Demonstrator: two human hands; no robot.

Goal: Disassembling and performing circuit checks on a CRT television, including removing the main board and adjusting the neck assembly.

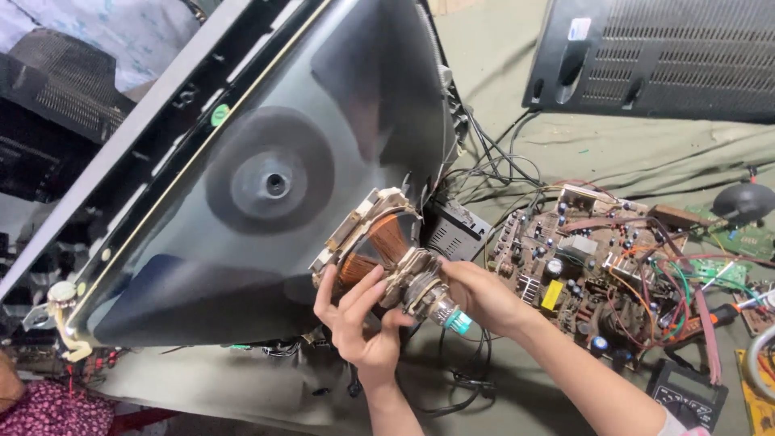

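Yoke (379, 242) — hands (363, 323) hide tube neck (440, 307).

Dark grey picture tube (266, 145); copper-orange windings in beige deflection yoke (379, 238); teal cap on tube neck (458, 321); brown circuit board (597, 258) with yellow patch; grey-green cloth (565, 145); black vented cover (670, 52).

Both forearms are reaching up from the lower edge of the view, bare to the wrist. The left hand (361, 323) is rising almost straight up, palm turned toward the right, its fingers (365, 289) spreading and curling loosely, thumb pointing right. The right hand (482, 297) is coming in on a slant from the lower right, wrist straight, its fingers folding inward toward the left hand, the two hands sitting close together.
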